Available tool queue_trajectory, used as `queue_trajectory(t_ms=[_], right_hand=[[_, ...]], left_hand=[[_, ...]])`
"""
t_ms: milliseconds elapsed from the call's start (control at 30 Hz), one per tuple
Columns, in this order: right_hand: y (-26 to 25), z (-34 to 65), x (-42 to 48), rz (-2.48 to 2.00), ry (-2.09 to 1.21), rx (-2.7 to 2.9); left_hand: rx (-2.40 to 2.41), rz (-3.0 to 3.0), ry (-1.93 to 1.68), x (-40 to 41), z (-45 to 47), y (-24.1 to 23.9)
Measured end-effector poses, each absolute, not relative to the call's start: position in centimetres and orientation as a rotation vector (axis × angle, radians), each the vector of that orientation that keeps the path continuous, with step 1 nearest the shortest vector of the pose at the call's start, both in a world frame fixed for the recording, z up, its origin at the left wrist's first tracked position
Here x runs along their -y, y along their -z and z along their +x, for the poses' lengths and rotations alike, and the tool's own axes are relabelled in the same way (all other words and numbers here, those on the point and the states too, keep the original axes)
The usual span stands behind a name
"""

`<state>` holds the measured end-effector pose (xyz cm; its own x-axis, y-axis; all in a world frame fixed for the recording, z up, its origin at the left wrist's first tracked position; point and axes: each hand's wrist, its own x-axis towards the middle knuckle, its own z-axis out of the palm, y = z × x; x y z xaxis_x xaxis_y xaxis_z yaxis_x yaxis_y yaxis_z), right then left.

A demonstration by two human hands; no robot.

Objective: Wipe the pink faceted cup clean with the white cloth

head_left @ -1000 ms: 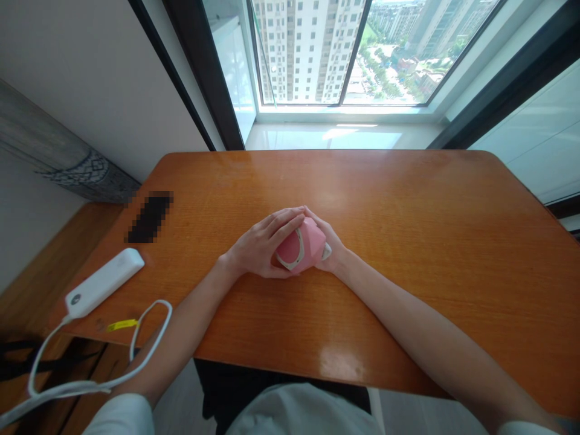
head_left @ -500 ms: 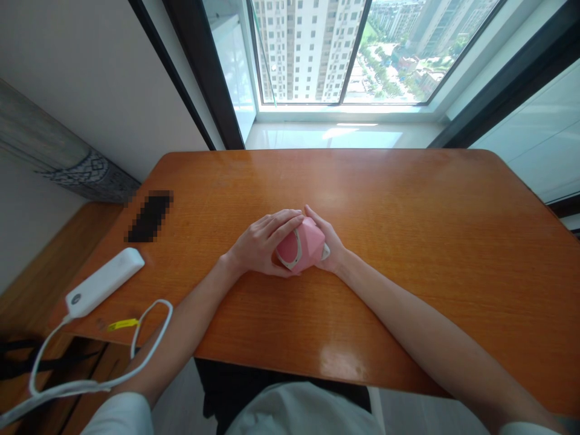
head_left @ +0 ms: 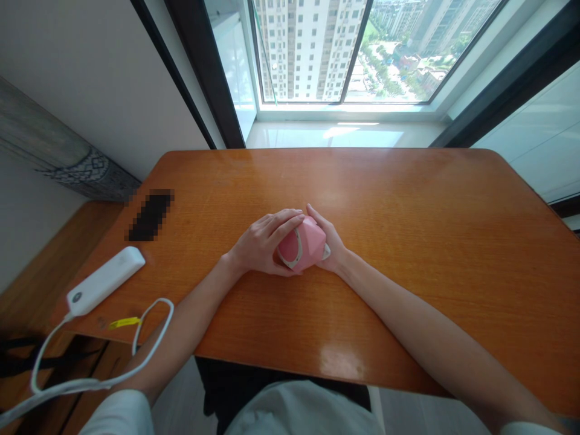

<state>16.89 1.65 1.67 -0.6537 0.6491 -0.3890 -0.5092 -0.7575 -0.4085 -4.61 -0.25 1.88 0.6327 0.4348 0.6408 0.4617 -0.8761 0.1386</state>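
A pink faceted puzzle cube (head_left: 302, 244) with white edges rests between both my hands at the middle of the orange wooden table (head_left: 408, 199). My left hand (head_left: 261, 243) wraps its left side, fingers curled over the top and thumb underneath. My right hand (head_left: 332, 241) cups its right side from behind, fingers extended along the cube's far face. Both hands rest on the tabletop.
A white power strip (head_left: 105, 281) with a white cable (head_left: 86, 377) lies at the table's left corner. A dark blurred flat object (head_left: 149, 215) lies beyond it. A window and sill stand behind the table; a wall is at the left.
My right fingers have parted slightly from my left fingertips above the cube. The cube stays in place.
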Motion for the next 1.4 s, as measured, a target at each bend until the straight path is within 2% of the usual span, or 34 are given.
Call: queue_trajectory(t_ms=[1400], right_hand=[[-1.16,17.18,-1.54,-0.708,-2.323,0.402]], left_hand=[[0.905,-2.793,1.134,0.55,-3.87,-1.7]])
